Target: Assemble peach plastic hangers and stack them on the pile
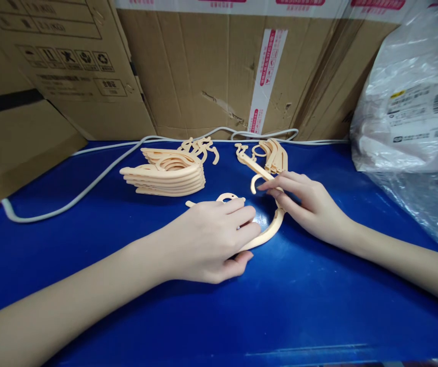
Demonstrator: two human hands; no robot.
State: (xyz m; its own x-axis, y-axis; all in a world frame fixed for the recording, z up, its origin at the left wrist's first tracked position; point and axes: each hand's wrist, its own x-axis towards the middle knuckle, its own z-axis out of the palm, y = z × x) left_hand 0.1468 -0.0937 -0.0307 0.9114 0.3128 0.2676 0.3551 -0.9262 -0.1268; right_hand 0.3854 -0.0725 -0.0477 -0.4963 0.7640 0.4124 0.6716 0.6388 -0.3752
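Observation:
A cream plastic folding hanger [269, 233] lies low over the blue table, between my two hands. My left hand [211, 239] is closed around its curved arm, covering much of that side; a ring and a thin end show past the knuckles. With thumb and fingers, my right hand [306, 201] pinches the hanger where a straight arm and a small hook [255, 184] come together. Beyond my left hand is a neat stack of curved cream hanger pieces [165, 182]. Several loose hooks [203, 148] lie just behind that stack.
Another bunch of cream hanger pieces [276, 155] sits behind my right hand. A white cable [104, 176] runs along the back and left of the blue table [203, 326]. Cardboard boxes [203, 66] wall off the rear. A clear plastic bag [406, 117] stands at the right.

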